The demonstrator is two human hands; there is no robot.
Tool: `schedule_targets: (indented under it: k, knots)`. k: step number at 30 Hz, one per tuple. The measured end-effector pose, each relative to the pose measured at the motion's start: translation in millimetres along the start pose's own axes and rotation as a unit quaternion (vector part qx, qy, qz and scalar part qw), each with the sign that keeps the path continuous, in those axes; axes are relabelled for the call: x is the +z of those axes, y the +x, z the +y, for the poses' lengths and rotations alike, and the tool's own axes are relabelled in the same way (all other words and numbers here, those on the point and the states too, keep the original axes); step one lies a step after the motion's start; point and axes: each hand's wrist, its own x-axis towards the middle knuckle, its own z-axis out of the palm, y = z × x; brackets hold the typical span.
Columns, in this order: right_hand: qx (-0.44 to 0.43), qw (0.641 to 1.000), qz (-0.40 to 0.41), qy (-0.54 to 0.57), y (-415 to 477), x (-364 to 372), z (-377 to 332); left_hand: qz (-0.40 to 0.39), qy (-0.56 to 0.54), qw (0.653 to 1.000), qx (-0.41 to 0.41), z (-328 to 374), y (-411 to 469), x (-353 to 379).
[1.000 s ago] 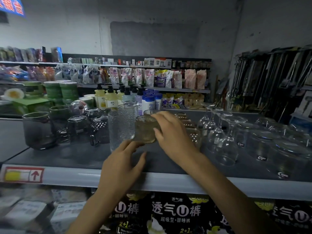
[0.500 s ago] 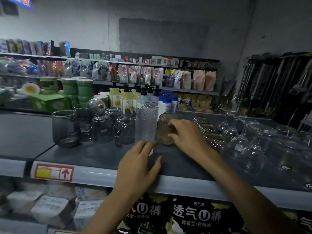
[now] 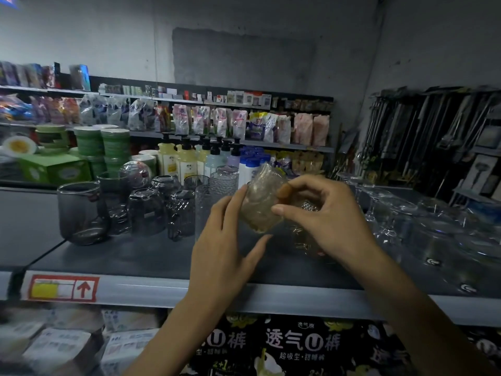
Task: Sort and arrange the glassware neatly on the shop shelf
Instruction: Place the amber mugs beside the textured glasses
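Shelf [image 3: 271,297] front rail nearest, price tag [image 3: 62,287] at left. Left hand [image 3: 225,240] above rail, fingers straight, fingertips touching left side of amber glass [image 3: 260,204]. Right hand [image 3: 325,221] pinches same glass between thumb and curled fingers. Glass held above shelf, long axis near upright, top leaning right; which end is mouth unclear. Farther back: grey tumblers [image 3: 146,210], pump bottles [image 3: 187,164]. Stemmed glasses [image 3: 385,213] at right blurred.

Black package [image 3: 298,346], bottom row: "透气U裤", smaller "超吸型·甜睡裤" beneath. Shelf-edge tag [image 3: 63,288]: red up-arrow beside yellow block.
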Motion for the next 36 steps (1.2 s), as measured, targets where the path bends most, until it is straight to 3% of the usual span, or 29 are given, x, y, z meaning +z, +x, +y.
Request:
schedule_targets:
  k: [5,9,12,14,17,20,23,28,36]
  knots:
    - [0.059,0.985,-0.016,0.158,-4.6,-3.3,0.5,0.007,-0.2,0.98,-0.013,0.6,0.8,-3.0]
    - [0.122,0.959,-0.035,0.255,-4.2,-3.5,6.4,0.012,-0.338,0.939,-0.059,7.5,-2.7,-13.8]
    - [0.15,0.938,-0.04,0.311,-6.2,0.6,11.1,0.023,-0.381,0.918,-0.108,18.2,-3.7,-24.0]
    - [0.14,0.956,-0.023,0.259,-8.4,2.5,10.6,0.02,-0.373,0.92,-0.123,21.5,-2.5,-30.2]
    - [0.068,0.996,0.015,0.055,-11.9,-0.9,6.1,0.004,-0.33,0.935,-0.127,20.7,3.1,-38.0]
    - [-0.017,0.992,-0.03,-0.124,-17.3,-1.7,2.7,-0.018,-0.292,0.948,-0.125,23.0,10.2,-40.9]
    - [-0.063,0.974,-0.072,-0.206,-21.7,6.5,4.4,-0.039,-0.269,0.955,-0.119,32.4,15.3,-37.2]
    - [-0.013,0.987,-0.054,-0.148,-20.3,2.2,16.0,-0.04,-0.225,0.967,-0.115,42.1,14.6,-21.2]
    - [0.079,0.988,-0.106,-0.076,23.9,-22.0,38.8,-0.091,-0.244,0.948,-0.182,43.8,8.6,12.9]
